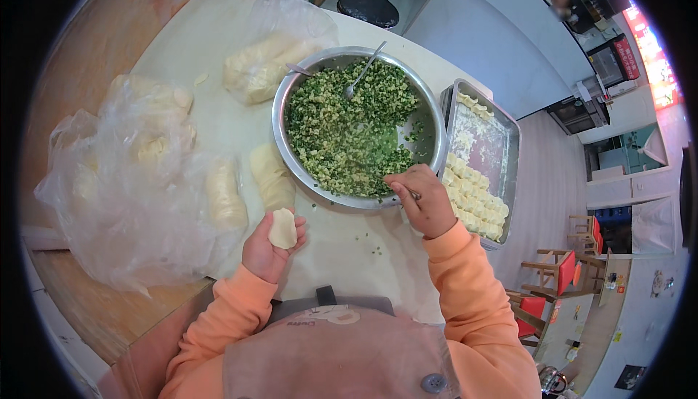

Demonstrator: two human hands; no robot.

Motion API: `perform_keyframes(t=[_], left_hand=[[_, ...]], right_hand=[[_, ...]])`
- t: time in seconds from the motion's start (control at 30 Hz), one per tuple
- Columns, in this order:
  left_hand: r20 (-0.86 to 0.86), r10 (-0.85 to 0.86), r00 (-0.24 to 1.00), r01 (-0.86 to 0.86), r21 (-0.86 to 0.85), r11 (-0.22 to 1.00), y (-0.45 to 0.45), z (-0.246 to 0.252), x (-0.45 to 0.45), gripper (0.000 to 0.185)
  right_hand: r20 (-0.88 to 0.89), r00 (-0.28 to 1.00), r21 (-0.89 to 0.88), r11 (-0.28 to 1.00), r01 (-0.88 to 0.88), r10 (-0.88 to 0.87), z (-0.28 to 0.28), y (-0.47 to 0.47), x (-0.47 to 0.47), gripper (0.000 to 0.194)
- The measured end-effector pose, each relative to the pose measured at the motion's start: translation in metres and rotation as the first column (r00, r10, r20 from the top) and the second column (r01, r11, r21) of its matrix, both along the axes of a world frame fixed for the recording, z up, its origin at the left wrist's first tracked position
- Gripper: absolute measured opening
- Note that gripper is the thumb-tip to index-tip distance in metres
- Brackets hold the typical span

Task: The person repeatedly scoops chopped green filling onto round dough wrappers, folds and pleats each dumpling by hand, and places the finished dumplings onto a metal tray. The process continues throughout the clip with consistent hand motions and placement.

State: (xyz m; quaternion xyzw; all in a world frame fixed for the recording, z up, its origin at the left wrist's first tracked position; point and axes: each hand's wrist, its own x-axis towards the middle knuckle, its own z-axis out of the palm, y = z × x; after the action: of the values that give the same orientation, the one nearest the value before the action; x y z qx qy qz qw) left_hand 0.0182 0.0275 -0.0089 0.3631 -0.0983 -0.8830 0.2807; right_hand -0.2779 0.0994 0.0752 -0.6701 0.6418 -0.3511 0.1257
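On the palm and fingers of my left hand (264,257) lies a round dough wrapper (282,229), flat and unfolded. My right hand (426,203) grips a metal utensil handle (415,195) at the near right rim of a large steel bowl (431,140); its working end is hidden. Chopped green and pale yellow filling (349,126) covers much of the bowl's inside. A metal spoon (361,73) rests in the filling at the far side. Just beyond my left hand, a stack of wrappers (272,175) lies on its side against the bowl.
Right of the bowl, a metal tray (504,137) holds rows of folded dumplings (474,194). Plastic bags of wrappers (136,181) cover the table's left side; another bag (262,61) stands behind. Beyond the table are a black stool (368,8) and red-seated chairs (566,272).
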Motion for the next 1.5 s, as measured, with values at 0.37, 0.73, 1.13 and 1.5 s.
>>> perform_keyframes(t=[0.37,0.73,1.13,1.5], left_hand=[[-0.123,0.043,0.991,-0.045,-0.007,0.999,-0.010,0.000,-0.004,0.042],[-0.156,0.059,0.986,-0.065,-0.035,0.997,-0.036,0.029,-0.053,0.037],[-0.191,0.114,0.975,-0.104,0.059,0.993,-0.039,0.038,-0.120,0.040],[-0.233,0.066,0.970,-0.078,-0.043,0.996,-0.049,0.040,-0.119,0.034]], right_hand=[[0.413,0.884,0.131,0.975,0.181,-0.219,-0.014,0.032,0.023,0.020],[0.805,0.415,0.295,0.893,0.341,-0.424,-0.027,0.025,0.030,0.036],[-0.165,0.986,-0.282,0.958,-0.049,0.002,-0.017,0.046,0.053,0.023],[0.667,0.642,0.151,0.913,0.378,-0.377,0.020,0.034,0.064,0.020]])
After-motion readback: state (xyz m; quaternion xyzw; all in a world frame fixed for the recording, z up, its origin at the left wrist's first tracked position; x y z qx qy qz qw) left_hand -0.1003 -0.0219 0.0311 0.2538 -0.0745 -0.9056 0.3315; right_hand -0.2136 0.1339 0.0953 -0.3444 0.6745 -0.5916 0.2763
